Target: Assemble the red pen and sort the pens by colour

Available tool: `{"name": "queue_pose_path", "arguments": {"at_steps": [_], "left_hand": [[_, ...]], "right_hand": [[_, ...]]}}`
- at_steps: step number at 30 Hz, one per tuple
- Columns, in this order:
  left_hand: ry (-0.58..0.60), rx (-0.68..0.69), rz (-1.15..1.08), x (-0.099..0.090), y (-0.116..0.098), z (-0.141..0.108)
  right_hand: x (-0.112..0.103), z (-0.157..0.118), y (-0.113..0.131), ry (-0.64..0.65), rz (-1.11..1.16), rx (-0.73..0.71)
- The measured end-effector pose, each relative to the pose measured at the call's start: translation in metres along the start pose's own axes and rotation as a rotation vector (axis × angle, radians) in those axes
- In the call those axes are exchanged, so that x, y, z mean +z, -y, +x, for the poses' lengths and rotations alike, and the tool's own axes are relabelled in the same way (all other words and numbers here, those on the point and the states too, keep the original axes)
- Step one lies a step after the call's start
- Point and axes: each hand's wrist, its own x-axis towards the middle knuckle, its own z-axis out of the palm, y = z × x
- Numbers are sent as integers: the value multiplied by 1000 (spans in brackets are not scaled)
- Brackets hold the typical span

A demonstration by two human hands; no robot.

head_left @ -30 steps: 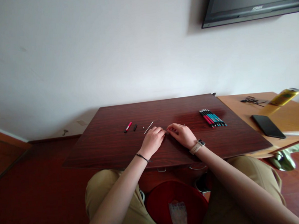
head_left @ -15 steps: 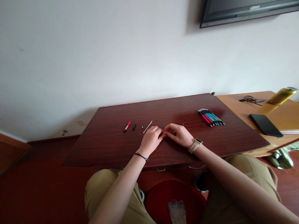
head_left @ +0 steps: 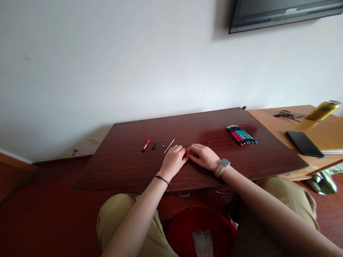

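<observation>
Left hand (head_left: 174, 159) meets right hand (head_left: 203, 156) on table (head_left: 127, 165).

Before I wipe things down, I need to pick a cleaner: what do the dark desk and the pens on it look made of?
The dark desk looks like reddish wood-grain laminate or veneer, semi-gloss: streaked grain, window glare near the pens. The bundle of pens looks like plastic, with pink, teal and black barrels; too small to confirm. The pink pen piece also seems plastic.

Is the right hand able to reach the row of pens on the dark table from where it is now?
Probably yes: the right hand rests on the table, and only bare tabletop lies between it and the pens.
</observation>
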Motion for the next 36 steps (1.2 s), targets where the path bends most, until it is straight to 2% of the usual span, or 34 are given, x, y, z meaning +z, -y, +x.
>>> {"name": "queue_pose_path", "arguments": {"at_steps": [8,15,18,21,23,26,30,36], "left_hand": [[-16,-23,-34,-3,-4,-1],[-37,-7,-2,-21,-8,-10],[-110,-103,39,-33,5,-12],[-166,-264,133,-45,32,-16],[-168,-384,201,-51,52,-19],[-107,-516,263,-54,77,-22],[-40,-552,274,-50,91,-20],[17,-533,219,-44,92,-16]], "right_hand": [[2,-1,-3,22,-28,24],[3,-1,-4,37,-82,43],[3,0,-4,48,-94,47],[3,0,-5,54,-101,59],[3,0,-5,56,-108,67],[3,0,-5,57,-112,72],[2,1,-4,59,-114,74],[1,2,-3,51,-95,82]]}}
